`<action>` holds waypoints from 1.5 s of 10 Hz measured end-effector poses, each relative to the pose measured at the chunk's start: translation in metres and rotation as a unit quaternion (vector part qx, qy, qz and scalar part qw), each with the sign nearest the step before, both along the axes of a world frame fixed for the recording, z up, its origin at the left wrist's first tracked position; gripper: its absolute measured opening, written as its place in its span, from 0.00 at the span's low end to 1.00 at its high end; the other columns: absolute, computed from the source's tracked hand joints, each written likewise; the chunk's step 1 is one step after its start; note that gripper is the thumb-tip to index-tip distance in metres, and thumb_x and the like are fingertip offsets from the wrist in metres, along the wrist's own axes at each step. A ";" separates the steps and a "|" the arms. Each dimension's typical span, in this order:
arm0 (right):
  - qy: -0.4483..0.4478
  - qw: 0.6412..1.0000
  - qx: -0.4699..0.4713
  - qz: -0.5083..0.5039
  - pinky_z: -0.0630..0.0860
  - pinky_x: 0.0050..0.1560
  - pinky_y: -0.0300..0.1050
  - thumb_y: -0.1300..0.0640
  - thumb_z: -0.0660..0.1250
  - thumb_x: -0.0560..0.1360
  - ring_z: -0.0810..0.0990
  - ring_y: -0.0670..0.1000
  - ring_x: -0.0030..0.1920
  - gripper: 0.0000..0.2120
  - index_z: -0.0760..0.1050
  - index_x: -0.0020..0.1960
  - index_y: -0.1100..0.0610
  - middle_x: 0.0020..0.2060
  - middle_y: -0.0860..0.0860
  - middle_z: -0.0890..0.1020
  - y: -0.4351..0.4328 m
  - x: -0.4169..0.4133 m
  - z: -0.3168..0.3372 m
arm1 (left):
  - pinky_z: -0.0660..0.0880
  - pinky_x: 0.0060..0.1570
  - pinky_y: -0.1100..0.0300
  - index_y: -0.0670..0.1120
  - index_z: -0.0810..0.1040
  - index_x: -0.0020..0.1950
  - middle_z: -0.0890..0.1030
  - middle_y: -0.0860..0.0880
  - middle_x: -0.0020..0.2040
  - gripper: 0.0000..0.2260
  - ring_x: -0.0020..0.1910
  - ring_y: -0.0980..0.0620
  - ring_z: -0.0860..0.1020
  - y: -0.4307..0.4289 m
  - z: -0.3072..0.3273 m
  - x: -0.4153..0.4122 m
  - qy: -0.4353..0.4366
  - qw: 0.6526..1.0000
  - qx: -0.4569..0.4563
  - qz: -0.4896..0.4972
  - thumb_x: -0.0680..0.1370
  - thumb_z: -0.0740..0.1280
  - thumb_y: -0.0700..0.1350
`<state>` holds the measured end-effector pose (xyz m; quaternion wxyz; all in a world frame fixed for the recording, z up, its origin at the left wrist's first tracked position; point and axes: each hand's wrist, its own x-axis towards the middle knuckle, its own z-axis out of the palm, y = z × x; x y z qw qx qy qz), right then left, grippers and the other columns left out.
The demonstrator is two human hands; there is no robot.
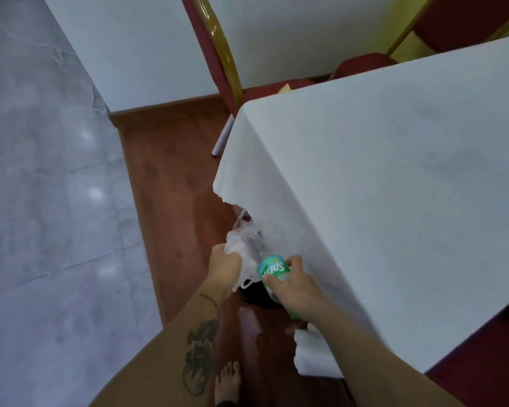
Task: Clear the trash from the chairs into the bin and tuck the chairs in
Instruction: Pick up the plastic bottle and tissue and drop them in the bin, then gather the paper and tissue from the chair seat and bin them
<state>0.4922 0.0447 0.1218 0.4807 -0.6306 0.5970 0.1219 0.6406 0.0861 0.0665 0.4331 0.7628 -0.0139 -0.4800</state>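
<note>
In the lower middle of the frame, the right hand (296,287) holds a plastic bottle (272,267) with a green label. Its fingers and thumb are curled tight round the bottle, just below the label. The clear end of the bottle points up the frame and goes into a thin white bag (240,245). The left hand (225,267) is just to the left of the bottle. Its fingers are closed in a fist on the edge of the bag, bunching it up. The left forearm has a dark tattoo (200,356) on it.

Below the bag there is a dark thing (257,298), but I cannot tell what it is.

A table with a white cloth (379,186) fills the right side of the frame, and the bag and bottle are right beside its hanging edge. At the top middle, a red and gold chair (218,57) stands past the far end of the table. Another red chair (459,22) is in the top right corner.

The hands are over a red-brown wood floor (171,177). Grey shiny tiles (41,171) fill the left side. A bare foot (228,380) stands on the wood at the bottom middle.
</note>
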 end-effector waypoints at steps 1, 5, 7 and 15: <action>0.056 0.997 0.039 -0.036 0.84 0.47 0.60 0.43 0.66 0.67 0.83 0.57 0.47 0.27 0.61 0.61 0.49 0.50 0.54 0.79 -0.007 -0.007 -0.062 | 0.70 0.33 0.59 0.40 0.73 0.48 0.73 0.46 0.37 0.05 0.34 0.51 0.72 -0.018 -0.059 -0.014 0.053 0.998 0.023 0.000 0.80 0.60 0.32; 0.165 0.983 0.006 -0.074 0.72 0.65 0.53 0.43 0.66 0.75 0.71 0.62 0.71 0.39 0.56 0.78 0.59 0.73 0.60 0.69 -0.050 -0.006 -0.175 | 0.71 0.60 0.51 0.41 0.52 0.80 0.65 0.34 0.75 0.32 0.70 0.35 0.70 -0.051 -0.185 -0.017 0.037 0.989 0.062 -0.132 0.80 0.64 0.35; 0.110 0.992 0.025 -0.057 0.71 0.67 0.53 0.56 0.65 0.75 0.66 0.61 0.74 0.39 0.49 0.81 0.55 0.78 0.57 0.61 -0.053 -0.016 -0.153 | 0.67 0.68 0.49 0.46 0.44 0.82 0.60 0.39 0.79 0.35 0.75 0.38 0.64 -0.063 -0.171 -0.015 0.095 0.978 0.066 -0.176 0.82 0.61 0.35; -0.084 0.994 -0.050 0.045 0.76 0.62 0.50 0.49 0.69 0.76 0.79 0.50 0.58 0.23 0.68 0.70 0.46 0.58 0.50 0.80 0.016 -0.158 0.165 | 0.74 0.43 0.61 0.48 0.80 0.51 0.82 0.50 0.47 0.14 0.45 0.53 0.80 -0.023 0.200 -0.105 -0.171 0.943 -0.230 -0.169 0.77 0.58 0.34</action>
